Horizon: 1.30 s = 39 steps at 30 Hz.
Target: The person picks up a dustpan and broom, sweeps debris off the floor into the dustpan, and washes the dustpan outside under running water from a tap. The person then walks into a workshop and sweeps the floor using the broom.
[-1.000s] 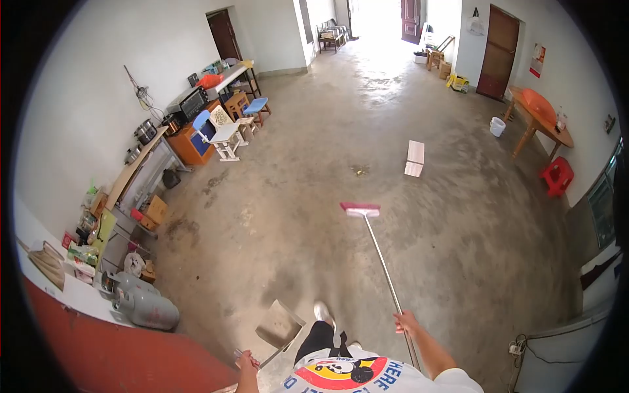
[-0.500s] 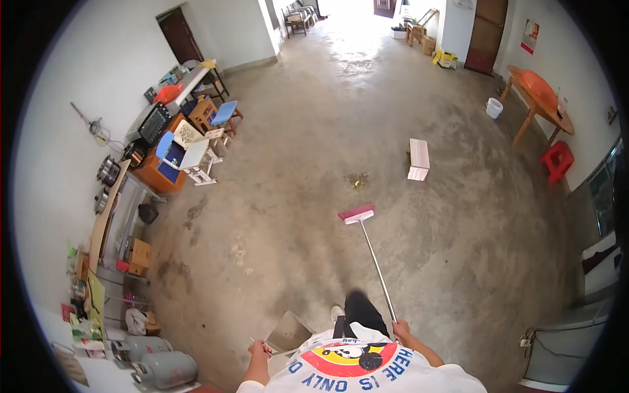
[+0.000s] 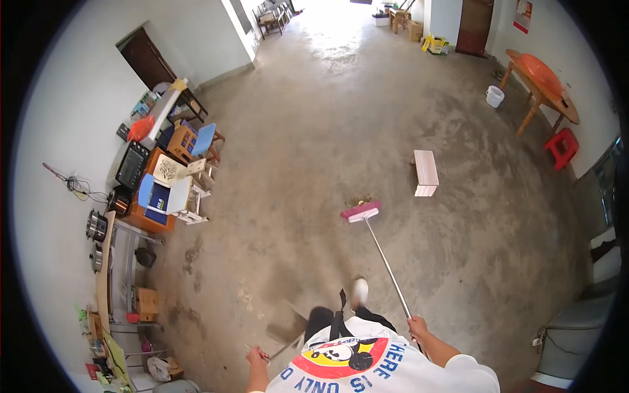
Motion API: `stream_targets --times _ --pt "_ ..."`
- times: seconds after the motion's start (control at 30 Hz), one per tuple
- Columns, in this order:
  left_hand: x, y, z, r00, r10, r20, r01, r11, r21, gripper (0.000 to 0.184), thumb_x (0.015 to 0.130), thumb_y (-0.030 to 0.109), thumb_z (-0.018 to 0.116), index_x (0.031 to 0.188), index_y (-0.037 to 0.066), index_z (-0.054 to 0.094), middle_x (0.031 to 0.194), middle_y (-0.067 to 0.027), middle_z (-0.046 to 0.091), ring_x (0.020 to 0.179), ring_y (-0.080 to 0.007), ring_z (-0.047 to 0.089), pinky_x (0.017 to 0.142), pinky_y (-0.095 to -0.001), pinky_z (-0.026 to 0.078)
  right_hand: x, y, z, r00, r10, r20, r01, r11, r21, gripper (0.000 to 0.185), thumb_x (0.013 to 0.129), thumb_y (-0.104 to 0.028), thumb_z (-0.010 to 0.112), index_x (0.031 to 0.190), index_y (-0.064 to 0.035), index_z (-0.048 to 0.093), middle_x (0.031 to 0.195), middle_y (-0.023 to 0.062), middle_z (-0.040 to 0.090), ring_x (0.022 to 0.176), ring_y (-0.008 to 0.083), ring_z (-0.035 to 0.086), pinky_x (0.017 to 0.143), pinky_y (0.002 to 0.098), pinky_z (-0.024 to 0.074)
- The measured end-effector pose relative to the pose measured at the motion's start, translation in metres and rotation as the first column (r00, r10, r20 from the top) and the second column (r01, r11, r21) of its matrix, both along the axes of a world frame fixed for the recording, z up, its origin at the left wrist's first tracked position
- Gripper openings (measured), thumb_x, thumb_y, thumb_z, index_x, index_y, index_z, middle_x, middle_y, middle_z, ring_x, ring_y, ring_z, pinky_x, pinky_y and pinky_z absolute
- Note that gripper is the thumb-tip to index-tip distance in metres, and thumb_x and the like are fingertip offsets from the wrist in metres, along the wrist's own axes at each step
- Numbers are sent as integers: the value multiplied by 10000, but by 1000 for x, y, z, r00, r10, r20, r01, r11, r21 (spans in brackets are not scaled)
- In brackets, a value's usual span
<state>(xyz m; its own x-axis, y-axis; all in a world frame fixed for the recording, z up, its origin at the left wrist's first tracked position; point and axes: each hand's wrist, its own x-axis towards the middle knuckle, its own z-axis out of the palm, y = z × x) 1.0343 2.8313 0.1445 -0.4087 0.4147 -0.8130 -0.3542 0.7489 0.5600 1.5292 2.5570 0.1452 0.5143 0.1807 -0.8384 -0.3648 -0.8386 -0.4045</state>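
Observation:
My right hand [image 3: 417, 326] is closed around the metal handle of a broom [image 3: 388, 266]. The broom's pink bristles and white head rest on the floor at the centre, right by a small pile of debris [image 3: 360, 202]. Low on the left, my left hand [image 3: 258, 355] grips the handle of a dustpan [image 3: 285, 322], which is held beside my leg and partly hidden by it and the shirt.
A small pale stool [image 3: 426, 171] stands right of the broom head. Chairs [image 3: 177, 196], a shelf with pots and gas cylinders line the left wall. To the right are a white bucket [image 3: 495, 96], an orange-topped table [image 3: 537, 98] and a red stool [image 3: 562, 148].
The view has moved forward, and the stool and left-hand furniture appear nearer. The broom head now meets the debris pile, which stood apart from it before. Both hands keep their grips.

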Motion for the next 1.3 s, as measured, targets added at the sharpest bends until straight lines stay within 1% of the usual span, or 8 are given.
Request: stream_targets --times 0.17,0.23,0.4,0.67,0.87,1.03,1.23,1.3 --pt "59 100 2 998 -43 -46 45 998 52 156 748 74 550 655 82 426 438 -13 347 316 -149 334 317 -312 328 -3 -19 51 957 235 170 -242 970 22 226 848 -257 491 767 -59 567 564 81 520 452 197 528 404 333 431" --pt "79 140 -4 996 -78 -38 79 996 37 162 750 76 551 651 80 423 439 -13 353 316 -150 341 316 -307 328 0 -7 56 973 226 51 -228 973 46 245 849 -262 495 751 -48 563 554 77 519 449 192 534 402 328 437" --pt "151 250 -8 954 -297 48 295 954 55 145 752 67 547 681 77 420 450 -12 360 325 -142 346 321 -310 333 21 78 33 934 -165 -318 192 980 54 281 824 -272 554 746 -2 561 561 83 535 415 189 522 346 323 415" --pt "243 385 -45 740 -665 96 670 743 -15 141 747 147 600 721 70 484 480 -18 392 353 -144 382 343 -296 336 19 154 35 983 67 169 -46 991 -124 293 809 -284 564 698 -15 597 498 88 528 368 173 495 324 312 404" --pt "366 438 -62 353 -935 -14 929 349 127 322 819 392 557 822 71 526 491 -16 385 403 -122 402 346 -276 324 25 198 113 979 38 199 -2 983 -181 244 828 -278 551 813 -38 591 513 73 519 371 151 482 309 288 377" --pt "445 460 -88 -52 -986 -160 997 -61 56 423 808 451 524 788 28 525 537 -87 498 396 -187 490 360 -329 380 57 213 67 971 -177 159 188 980 -59 225 865 -244 493 967 -50 543 496 53 478 347 137 438 291 285 354" --pt "531 478 -128 -262 -930 -258 961 -276 19 488 798 451 527 961 -6 576 812 -181 625 658 -270 618 581 -364 472 120 281 22 948 -307 78 313 947 -73 241 878 -238 456 990 -37 530 493 55 469 342 138 440 275 289 363" --pt "569 479 -115 -239 -961 -137 971 -241 -8 500 797 458 516 978 -4 578 902 -192 618 790 -295 607 678 -381 460 134 291 4 943 -324 70 329 941 -80 285 881 -235 449 1075 -37 519 489 45 452 330 127 422 261 281 354"
